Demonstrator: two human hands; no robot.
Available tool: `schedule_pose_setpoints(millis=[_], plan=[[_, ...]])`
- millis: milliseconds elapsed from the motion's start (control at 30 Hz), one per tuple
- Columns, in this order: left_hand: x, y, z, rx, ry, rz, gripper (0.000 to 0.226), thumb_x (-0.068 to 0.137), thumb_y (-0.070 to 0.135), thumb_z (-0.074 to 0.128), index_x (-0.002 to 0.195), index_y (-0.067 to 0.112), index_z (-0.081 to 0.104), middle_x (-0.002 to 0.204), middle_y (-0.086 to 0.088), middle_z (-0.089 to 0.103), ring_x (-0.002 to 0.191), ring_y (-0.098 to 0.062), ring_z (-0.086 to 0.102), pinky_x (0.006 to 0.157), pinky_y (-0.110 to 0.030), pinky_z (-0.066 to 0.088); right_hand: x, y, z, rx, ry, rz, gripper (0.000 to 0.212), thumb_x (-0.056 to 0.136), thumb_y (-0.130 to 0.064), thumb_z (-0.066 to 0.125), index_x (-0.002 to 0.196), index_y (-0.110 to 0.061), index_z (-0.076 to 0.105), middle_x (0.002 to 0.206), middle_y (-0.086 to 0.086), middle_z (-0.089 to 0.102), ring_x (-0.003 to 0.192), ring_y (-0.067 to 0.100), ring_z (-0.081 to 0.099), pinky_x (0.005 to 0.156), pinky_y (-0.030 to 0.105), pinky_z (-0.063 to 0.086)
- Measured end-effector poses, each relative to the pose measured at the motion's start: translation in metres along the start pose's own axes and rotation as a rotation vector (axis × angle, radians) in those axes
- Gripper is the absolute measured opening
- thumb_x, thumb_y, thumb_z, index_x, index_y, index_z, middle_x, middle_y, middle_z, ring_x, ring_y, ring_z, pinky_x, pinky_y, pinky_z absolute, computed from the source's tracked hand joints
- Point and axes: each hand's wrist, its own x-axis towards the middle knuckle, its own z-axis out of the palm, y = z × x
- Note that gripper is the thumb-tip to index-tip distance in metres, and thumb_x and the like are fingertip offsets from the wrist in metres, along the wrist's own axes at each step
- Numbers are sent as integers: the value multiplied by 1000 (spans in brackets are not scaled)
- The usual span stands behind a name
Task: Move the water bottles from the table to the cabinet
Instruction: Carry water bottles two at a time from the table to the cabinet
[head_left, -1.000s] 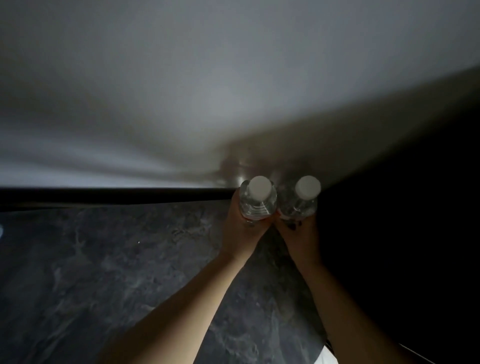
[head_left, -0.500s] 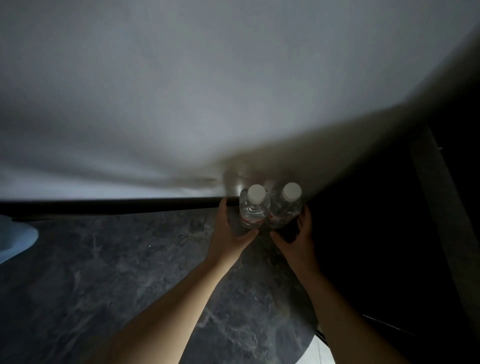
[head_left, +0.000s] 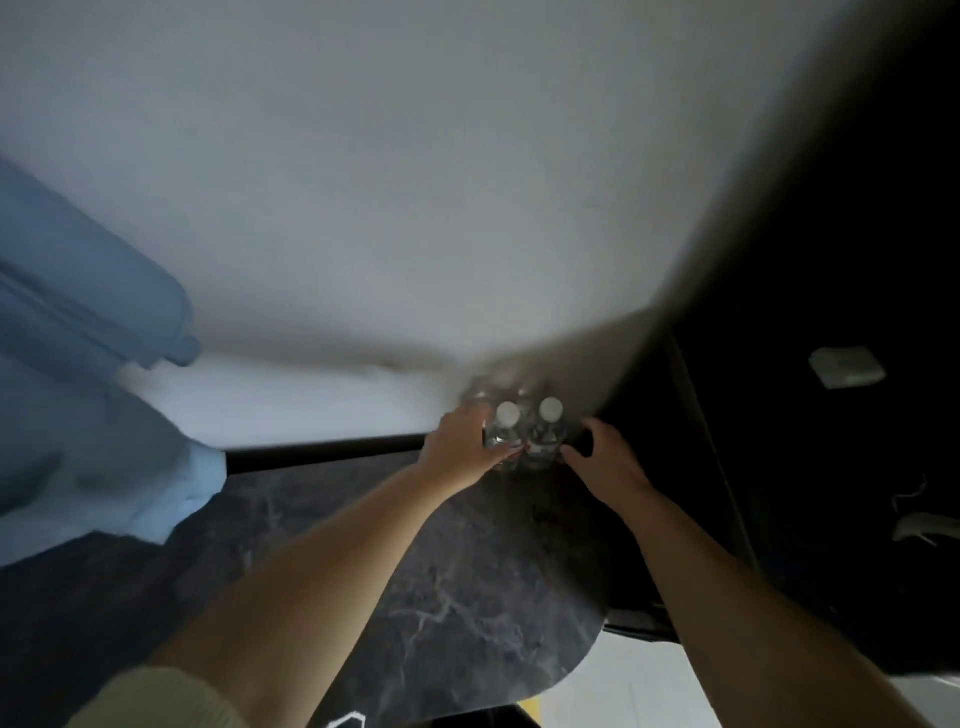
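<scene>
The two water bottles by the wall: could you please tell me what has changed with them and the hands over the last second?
A second ago each hand gripped one bottle. Now the right hand has let go and drawn back from the right bottle, fingers spread, while the left hand is still wrapped round the left bottle. The bottles remain upright, side by side, on the dark marble top against the wall.
</scene>
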Motion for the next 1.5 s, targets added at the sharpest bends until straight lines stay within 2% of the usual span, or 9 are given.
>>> schedule_pose_setpoints(millis=[167,333,433,633,967,1100,1200,1400,1500], plan=[[-15,44,-53,346,-55,180,43,88,33,55,129,19,50,128,-6,52,119,-28,49,93,-40,45,-20,-58,-41,-351,-214,-55,43,93,-33,58,128,-8,54,133,17,57,121,31,55,93,33,44],[-37,61,-100,431,-30,208,48,89,41,54,131,19,47,128,-5,52,119,-25,48,98,-40,42,-37,-103,-53,-651,-170,-185,38,101,-26,44,135,-12,50,138,9,51,126,27,49,102,31,39],[-55,53,-118,463,-11,180,50,93,43,50,137,19,43,135,-6,49,123,-24,46,101,-40,38,-44,-124,-51,-852,-117,-262,39,100,-34,42,135,-18,48,139,6,48,128,27,47,108,42,39],[-107,16,-150,498,41,-75,50,96,41,46,138,14,39,133,-10,48,121,-28,45,99,-41,41,-60,-171,-29,-959,-167,-436,41,97,-24,42,137,-16,43,139,8,42,131,28,41,109,55,31],[-248,-35,-157,354,325,-535,44,95,42,48,131,16,44,125,-10,52,113,-29,52,92,-44,46,-145,-269,55,-1038,-247,-901,43,95,-27,51,137,-16,45,136,7,46,129,28,41,107,52,31],[-342,-66,-156,224,447,-710,53,95,45,46,138,13,40,137,-12,49,124,-29,49,101,-45,43,-210,-293,93,-1022,-317,-1124,44,95,-27,53,137,-16,46,132,8,48,126,29,44,107,52,32],[-422,-79,-147,177,482,-879,66,99,48,40,151,11,24,155,-12,29,140,-31,32,112,-43,29,-269,-309,120,-1008,-380,-1255,42,98,-23,43,139,-15,44,138,11,45,129,32,43,109,56,29],[-562,-73,-113,112,626,-1167,56,96,48,45,143,19,34,141,-12,46,129,-31,45,101,-40,39,-396,-321,163,-1037,-464,-1505,49,103,-34,34,148,-14,31,151,12,35,138,34,36,110,54,32],[-633,-63,-81,103,637,-1277,60,96,51,43,145,18,31,143,-12,43,132,-29,42,105,-41,37,-472,-309,183,-1024,-499,-1623,48,103,-33,34,146,-14,33,151,11,35,139,32,34,111,53,30]])
